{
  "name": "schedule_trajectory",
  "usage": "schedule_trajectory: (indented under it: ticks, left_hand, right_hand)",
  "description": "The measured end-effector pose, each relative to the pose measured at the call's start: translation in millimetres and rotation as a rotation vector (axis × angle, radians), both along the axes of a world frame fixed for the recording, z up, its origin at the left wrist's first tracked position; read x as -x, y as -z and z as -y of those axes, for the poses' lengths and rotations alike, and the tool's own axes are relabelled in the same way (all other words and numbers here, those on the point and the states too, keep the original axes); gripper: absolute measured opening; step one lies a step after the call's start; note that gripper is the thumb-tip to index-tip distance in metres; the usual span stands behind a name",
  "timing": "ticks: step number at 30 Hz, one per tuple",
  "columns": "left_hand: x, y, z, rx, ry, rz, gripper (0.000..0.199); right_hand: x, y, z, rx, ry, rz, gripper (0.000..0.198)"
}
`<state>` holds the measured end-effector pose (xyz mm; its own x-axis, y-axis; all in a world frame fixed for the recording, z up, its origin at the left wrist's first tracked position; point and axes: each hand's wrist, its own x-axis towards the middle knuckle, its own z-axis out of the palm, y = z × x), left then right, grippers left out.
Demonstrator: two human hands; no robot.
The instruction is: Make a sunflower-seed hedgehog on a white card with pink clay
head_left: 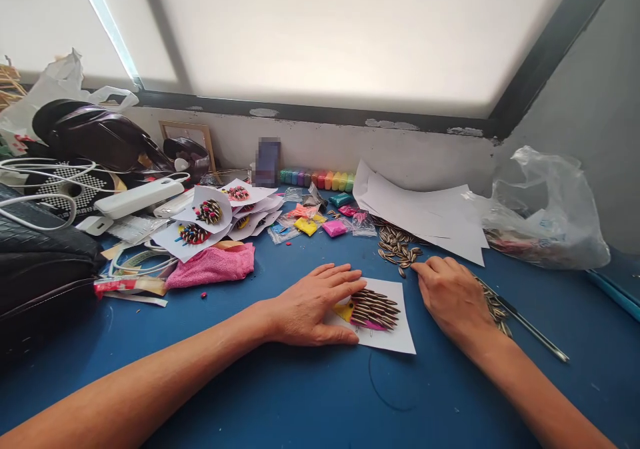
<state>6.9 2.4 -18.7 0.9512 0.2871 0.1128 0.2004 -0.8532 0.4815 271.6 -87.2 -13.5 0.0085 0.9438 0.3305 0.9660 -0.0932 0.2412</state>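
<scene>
Blue worktop (250, 389) below, the left hand (313, 306) rests flat over paper (397, 340) while the right hand (453, 296), fingers bunched, contents unclear, nears seeds (395, 246), probably light, slick, best pinched mid-length.

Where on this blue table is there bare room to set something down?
Between your forearms, below the seeded white sheet; also between the silver tool and the plastic bag. It's crowded around the pink cloth and beside your right hand, among loose seeds.
</scene>
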Motion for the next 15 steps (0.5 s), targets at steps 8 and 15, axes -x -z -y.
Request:
schedule_trajectory:
  ticks: [8, 15]
  left_hand:
    - [0.3, 1.1, 0.6, 0.013, -0.001, 0.02, 0.079]
    - [0.4, -1.2, -0.3, 0.012, 0.012, 0.014, 0.079]
  right_hand:
    - [-1.8, 3.6, 0.2, -0.028, -0.023, -0.033, 0.026]
    - [-1.7, -1.1, 9.5, -0.058, -0.006, -0.07, 0.02]
